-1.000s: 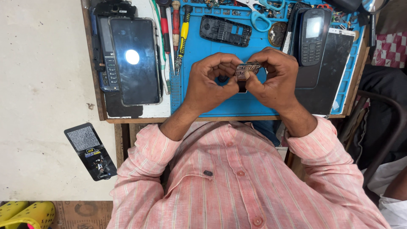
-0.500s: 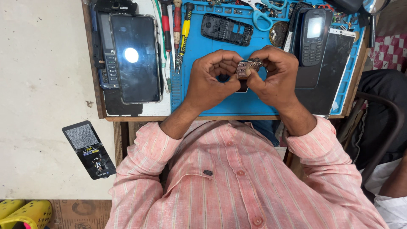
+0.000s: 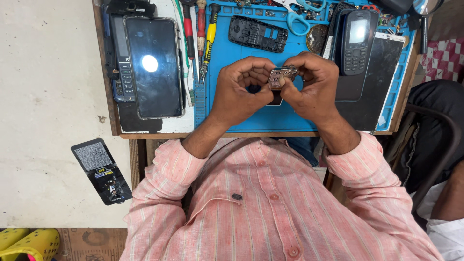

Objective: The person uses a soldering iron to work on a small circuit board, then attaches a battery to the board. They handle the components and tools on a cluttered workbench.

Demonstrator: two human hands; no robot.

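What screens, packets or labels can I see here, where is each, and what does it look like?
Smartphone: left of the blue mat, flat, dark glossy screen reflecting a round light.
Keypad phone: upper right on the bench, black, small pale lit screen above buttons.
Card packet: on the floor, lower left, black rectangle with a grey speckled panel and a small picture.

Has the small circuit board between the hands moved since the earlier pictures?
No. The small circuit board, pinched by left hand and right hand, sits just below the black phone frame, as before.
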